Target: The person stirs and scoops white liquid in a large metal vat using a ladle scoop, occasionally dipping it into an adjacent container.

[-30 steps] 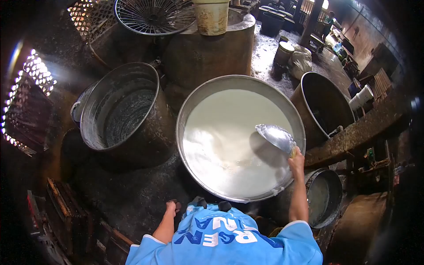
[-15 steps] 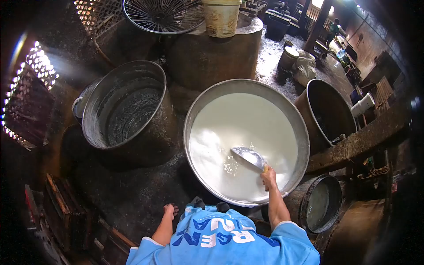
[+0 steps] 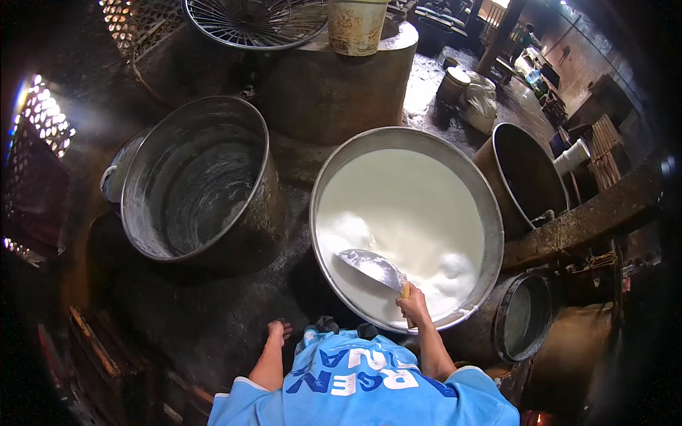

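Observation:
My right hand (image 3: 413,305) is wrapped around the wooden handle of a broad metal scoop (image 3: 372,268). The scoop's shallow blade tilts over the near left part of a wide metal vat (image 3: 317,213), low at the milky white liquid (image 3: 405,188) inside; whether its underside touches the surface I cannot tell. Foam shows on the liquid to both sides of the scoop. Hanging beside my body, left of the vat, my left hand (image 3: 279,330) has loosely parted fingers and holds nothing.
To the left stands a large metal pot (image 3: 268,153) with residue inside. A dark drum (image 3: 495,160) and a wooden beam (image 3: 590,220) are on the right, above a smaller pot (image 3: 503,334). Behind the vat, a stained bucket (image 3: 355,30) and a wire rack (image 3: 249,44) rest on a round structure.
My right hand has drawn the scoop toward me and to the left across the vat. Fresh foam has risen on the right. The view has shifted slightly.

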The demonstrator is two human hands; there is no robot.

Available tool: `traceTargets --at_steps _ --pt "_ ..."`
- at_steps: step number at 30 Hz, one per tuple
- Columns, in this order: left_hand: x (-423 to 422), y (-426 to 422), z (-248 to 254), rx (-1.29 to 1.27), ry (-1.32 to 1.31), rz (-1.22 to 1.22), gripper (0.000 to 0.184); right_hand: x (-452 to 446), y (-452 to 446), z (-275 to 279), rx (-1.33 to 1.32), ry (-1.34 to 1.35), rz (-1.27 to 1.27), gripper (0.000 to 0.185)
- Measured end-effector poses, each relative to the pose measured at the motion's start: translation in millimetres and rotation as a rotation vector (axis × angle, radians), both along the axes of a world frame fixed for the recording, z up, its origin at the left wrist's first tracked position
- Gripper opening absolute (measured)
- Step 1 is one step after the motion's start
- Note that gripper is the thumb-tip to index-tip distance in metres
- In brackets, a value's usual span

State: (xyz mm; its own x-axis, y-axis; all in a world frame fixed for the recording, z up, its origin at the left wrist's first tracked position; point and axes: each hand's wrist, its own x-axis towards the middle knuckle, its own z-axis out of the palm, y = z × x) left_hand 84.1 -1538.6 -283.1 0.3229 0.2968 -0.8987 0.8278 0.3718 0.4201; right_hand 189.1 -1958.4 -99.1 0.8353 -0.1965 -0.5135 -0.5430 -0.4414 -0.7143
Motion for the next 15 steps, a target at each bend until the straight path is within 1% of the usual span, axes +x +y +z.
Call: traceTargets --at_steps 3,5,6,7,8,9,10,12,15 --pt "11.5 14.6 -1.2 -0.002 -0.006 -0.005 0.030 11.4 10.1 39.0 0.025 0.006 0.038 0.039" --pt "16.7 25.7 1.3 0.001 -0.020 -0.002 0.029 30.1 6.6 65.2 -0.011 -0.001 0.098 0.048" --pt "19.2 30.2 4.2 -0.003 -0.025 0.008 0.028 43.0 8.1 87.1 -0.008 -0.001 0.112 0.052" --pt "19.4 34.1 7.9 -0.007 -0.028 0.016 0.027 57.8 8.2 102.3 -0.017 -0.054 0.133 0.053" --pt "18.7 38.2 11.5 -0.012 -0.030 0.024 0.027 76.0 7.9 113.7 -0.107 -0.107 0.196 0.055" --pt "17.2 42.3 10.6 -0.013 -0.032 0.030 0.026 97.1 10.7 123.2 -0.134 -0.131 0.224 0.056" --pt "14.1 46.8 7.9 -0.014 -0.035 0.037 0.026 115.7 21.0 135.6 -0.185 -0.193 0.219 0.053" --pt "3.9 54.2 5.4 -0.020 -0.034 0.054 0.025 155.4 34.3 122.5 -0.266 -0.360 0.218 0.046" --pt "-15.8 60.2 3.3 -0.029 -0.024 0.095 0.024 206.9 34.8 72.5 -0.463 -0.383 0.246 0.036"
